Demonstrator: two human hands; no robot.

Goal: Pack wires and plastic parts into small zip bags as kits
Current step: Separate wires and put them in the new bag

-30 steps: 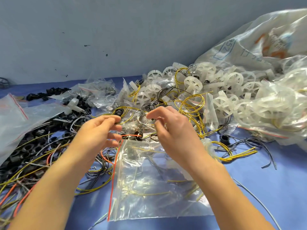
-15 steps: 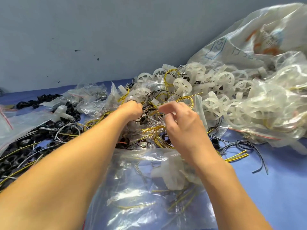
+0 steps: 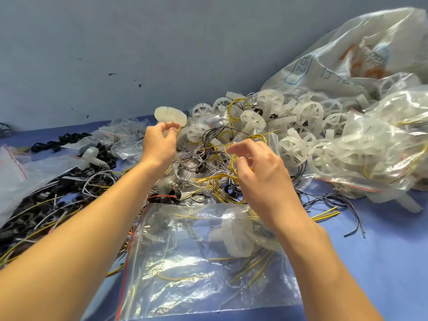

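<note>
Left hand (image 3: pixel 158 144) now raised, pinching white wheel (image 3: pixel 170 115)

A plain grey-blue wall (image 3: pixel 162 54) fills the upper part of the view. Its paint is matt and even in tone, slightly darker toward the top left. A few small dark marks (image 3: pixel 112 74) are scattered across it left of centre. At its foot the wall meets a flat blue work surface (image 3: pixel 382 262), smooth and a brighter blue than the wall. The light is soft and diffuse, and shadows on the blue surface are faint with blurred edges.
</note>
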